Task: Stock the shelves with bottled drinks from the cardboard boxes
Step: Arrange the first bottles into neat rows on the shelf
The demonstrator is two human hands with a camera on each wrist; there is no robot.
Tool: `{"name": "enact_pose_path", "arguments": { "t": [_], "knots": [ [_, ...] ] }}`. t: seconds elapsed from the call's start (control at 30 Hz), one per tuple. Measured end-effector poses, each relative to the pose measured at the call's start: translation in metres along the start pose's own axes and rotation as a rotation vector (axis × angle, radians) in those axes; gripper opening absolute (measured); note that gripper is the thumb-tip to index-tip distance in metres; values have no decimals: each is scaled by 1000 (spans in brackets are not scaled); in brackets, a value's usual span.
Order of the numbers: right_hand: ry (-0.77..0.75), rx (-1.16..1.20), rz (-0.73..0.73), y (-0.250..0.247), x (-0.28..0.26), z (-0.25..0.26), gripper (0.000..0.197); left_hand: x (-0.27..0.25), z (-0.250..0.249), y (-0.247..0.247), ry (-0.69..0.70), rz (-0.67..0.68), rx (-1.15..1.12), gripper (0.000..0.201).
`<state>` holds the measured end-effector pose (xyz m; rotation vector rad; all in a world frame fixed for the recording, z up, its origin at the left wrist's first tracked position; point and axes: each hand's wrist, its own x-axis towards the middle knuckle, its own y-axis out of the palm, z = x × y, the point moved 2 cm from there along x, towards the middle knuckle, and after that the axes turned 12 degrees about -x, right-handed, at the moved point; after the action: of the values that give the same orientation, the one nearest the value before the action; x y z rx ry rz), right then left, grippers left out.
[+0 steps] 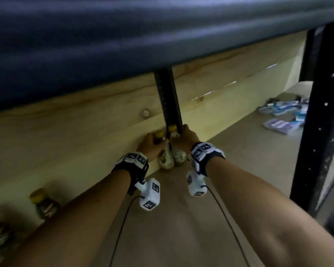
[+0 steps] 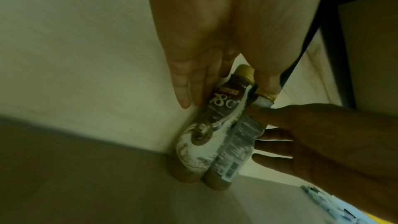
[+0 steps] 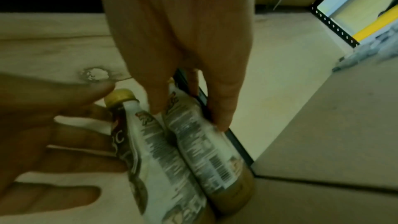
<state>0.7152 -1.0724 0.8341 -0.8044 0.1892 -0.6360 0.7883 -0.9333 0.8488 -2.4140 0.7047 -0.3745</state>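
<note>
Dim light fills a deep shelf bay (image 1: 229,162) backed by a pale wooden board (image 1: 75,132), with a black upright post (image 1: 168,99) against it. Fingers (image 2: 183,91) of the left hand (image 1: 148,146) lie fairly straight along the outer side of the left bottle (image 1: 163,151), thumb across near the gold cap; whether they curl round the neck is not plain. Fingers (image 3: 221,106) of the right hand (image 1: 185,139) wrap the upper part of the right bottle (image 1: 178,151), holding it. Both bottles stand upright, long axes vertical, touching each other, bases on the shelf board and tucked against the back board just in front of the post. Each hand flanks its own bottle, so release probably means drawing both hands back toward the body without tipping the pair. Further along the back board to the left stands another bottle (image 1: 44,205), and flat blue packets (image 1: 283,116) lie well apart to the right.
</note>
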Motion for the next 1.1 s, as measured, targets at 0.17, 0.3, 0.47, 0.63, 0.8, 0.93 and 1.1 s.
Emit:
{"name": "enact_pose_path", "arguments": {
  "t": [0.17,0.3,0.47,0.63,0.8,0.93,1.1],
  "knots": [
    [10,-55,-112,15,12,-6,56,14,16,2,15,-142,-58,34],
    [-47,-138,-72,12,-5,11,39,-2,33,-12,33,-141,-123,33],
    [-214,-150,137,20,-48,26,43,-58,32,-39,6,-83,-95,31],
    [-364,-168,260,42,-108,51,44,-139,41,-73,-12,-97,-13,24],
    [-552,-109,379,78,-167,89,45,-229,89,-118,-115,-214,-200,42],
    [-695,-50,497,124,-199,126,44,-287,104,-162,-169,-416,-77,25],
    [-771,7,635,167,-227,174,43,-322,125,-204,-260,-599,116,30]
  ]
}}
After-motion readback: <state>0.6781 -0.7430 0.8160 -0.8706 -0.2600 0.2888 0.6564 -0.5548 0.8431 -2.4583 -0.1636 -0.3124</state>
